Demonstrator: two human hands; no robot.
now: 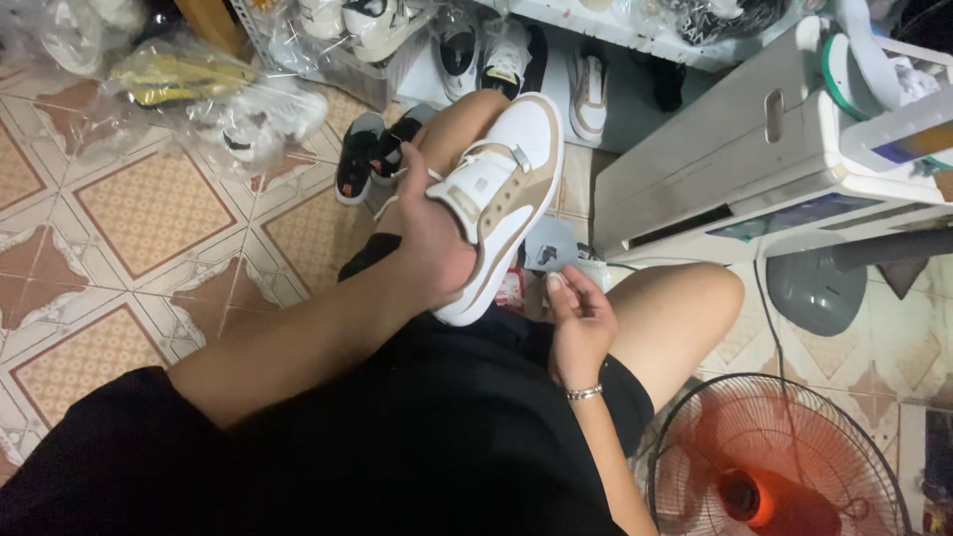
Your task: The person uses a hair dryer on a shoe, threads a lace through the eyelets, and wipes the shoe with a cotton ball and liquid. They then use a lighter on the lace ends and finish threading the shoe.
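Tiled floor [149,208] lay under you; your left hand [432,243] clamped the white-and-tan sneaker [501,199] over your knee, fingers wrapped around its heel. Light, stiff-soled, probably best gripped there. Your right hand [579,323] pinched a small grey tag [549,248].

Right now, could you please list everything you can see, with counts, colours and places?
sneaker: one, white and tan, on the knee, held by the left hand
card: one, grey, at the right hand's fingers
black shoes: a pair, on the floor
bagged shoes: several, top left
fan: one, orange hub, bottom right
white box: one, right
left hand: gripping the sneaker
right hand: bracelet on its wrist
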